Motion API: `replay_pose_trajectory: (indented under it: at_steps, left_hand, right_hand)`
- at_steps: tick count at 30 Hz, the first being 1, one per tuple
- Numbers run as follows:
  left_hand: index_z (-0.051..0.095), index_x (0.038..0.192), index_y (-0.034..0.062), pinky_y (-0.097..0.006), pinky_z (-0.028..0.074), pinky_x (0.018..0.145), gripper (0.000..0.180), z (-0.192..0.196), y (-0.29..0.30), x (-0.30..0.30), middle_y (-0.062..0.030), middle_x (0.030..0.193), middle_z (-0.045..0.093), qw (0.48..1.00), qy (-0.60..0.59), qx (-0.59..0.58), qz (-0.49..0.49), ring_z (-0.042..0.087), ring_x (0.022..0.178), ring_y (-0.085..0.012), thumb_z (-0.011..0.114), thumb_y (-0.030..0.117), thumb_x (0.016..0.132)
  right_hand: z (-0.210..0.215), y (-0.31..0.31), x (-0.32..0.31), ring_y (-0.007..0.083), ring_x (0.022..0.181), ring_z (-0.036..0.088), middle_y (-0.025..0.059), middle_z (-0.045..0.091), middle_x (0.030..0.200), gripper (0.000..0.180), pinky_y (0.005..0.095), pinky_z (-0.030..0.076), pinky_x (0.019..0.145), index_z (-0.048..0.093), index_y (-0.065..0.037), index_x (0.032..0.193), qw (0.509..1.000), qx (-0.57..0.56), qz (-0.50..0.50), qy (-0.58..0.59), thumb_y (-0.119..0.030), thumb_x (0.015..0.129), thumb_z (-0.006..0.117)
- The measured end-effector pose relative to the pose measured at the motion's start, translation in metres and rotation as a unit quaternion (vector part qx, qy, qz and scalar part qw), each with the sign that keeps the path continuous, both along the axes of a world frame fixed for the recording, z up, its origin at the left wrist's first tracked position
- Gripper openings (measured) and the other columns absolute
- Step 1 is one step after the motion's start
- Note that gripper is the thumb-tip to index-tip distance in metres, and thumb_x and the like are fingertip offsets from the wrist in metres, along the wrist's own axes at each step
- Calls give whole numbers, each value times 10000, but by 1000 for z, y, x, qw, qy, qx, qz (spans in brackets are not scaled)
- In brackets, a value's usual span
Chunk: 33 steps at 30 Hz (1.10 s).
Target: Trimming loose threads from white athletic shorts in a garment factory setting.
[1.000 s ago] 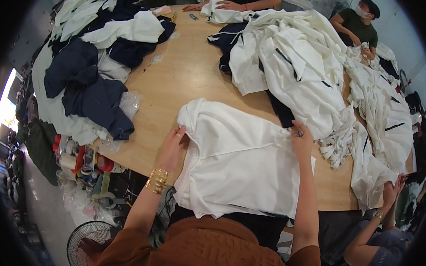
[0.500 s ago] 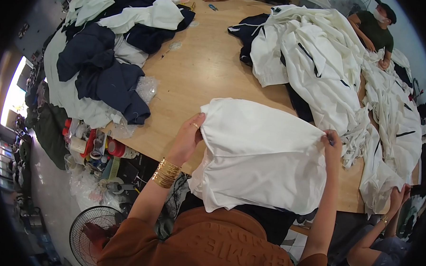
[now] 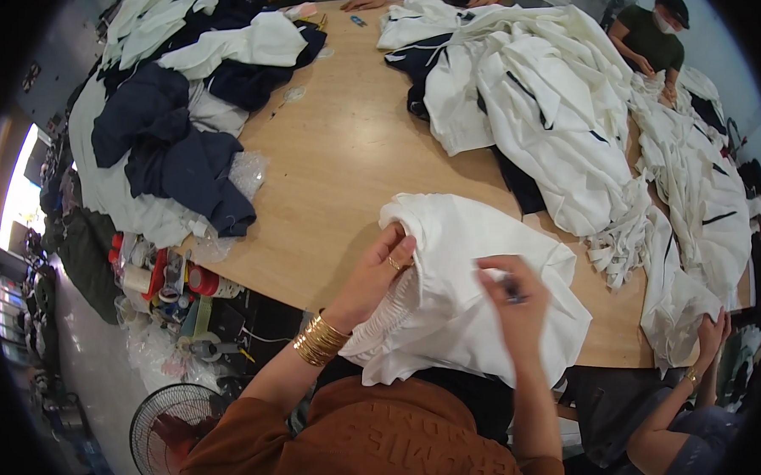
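A white garment [image 3: 491, 233] lies over the table's near edge and hangs toward my body. Its gathered, elastic-looking edge [image 3: 392, 309] faces my left side. My left hand [image 3: 388, 267], with a ring and gold bangles at the wrist, is closed on that edge, thumb on top of the cloth. Over the middle of the garment is my right hand [image 3: 519, 304], curled and smeared by motion. A small dark thing [image 3: 512, 291] shows in its fingers, too blurred to name. I cannot tell whether this hand touches the cloth.
White garments with dark strips [image 3: 553, 103] are heaped on the right of the wooden table [image 3: 334, 146]. Navy and white clothes [image 3: 183, 178] pile up on the left. Bottles and tape [image 3: 204, 281] stand below, near a fan [image 3: 172, 433]. A co-worker's hands [image 3: 712, 338] hold white cloth at right.
My right hand has let go of the garment's right edge and moved left over its middle. My left hand has shifted right along the gathered edge. The cloth, stretched out before, now sags in folds.
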<state>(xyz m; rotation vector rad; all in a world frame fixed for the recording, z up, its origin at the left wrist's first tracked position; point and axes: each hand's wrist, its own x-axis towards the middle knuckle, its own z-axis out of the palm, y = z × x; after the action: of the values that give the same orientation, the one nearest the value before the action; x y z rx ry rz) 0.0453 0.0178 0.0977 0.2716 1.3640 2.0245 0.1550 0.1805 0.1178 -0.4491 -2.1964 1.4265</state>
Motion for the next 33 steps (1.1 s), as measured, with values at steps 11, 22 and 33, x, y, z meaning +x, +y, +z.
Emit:
replay_pose_trajectory:
  at_steps: [11,22,33]
  left_hand:
    - [489,945,47,-257,418,783,166,-26,9,10,-3,899,523,984,166,-57,32,489,862,-91,590,161,879]
    - [487,1004,31,-331,407,816,377,-36,4,4,-88,963,543,910,320,-212,155,525,891,-186,711,212,761]
    - [604,892,120,-343,376,799,186,-28,-7,6,-11,1011,584,754,579,-280,135,548,942,-204,669,94,719]
  right_hand:
    - [-22,-34,-19,33,556,368,-42,498,658,88,196,301,488,603,-12,792,990,-132,19,-38,-78,791,661]
    - [-30,-23,-19,65,618,461,-2,563,690,105,216,396,572,589,-11,836,992,-100,62,-53,-91,809,650]
    - [-22,-41,-34,167,628,541,90,576,754,110,272,439,594,583,-10,833,997,9,81,-12,-31,753,656]
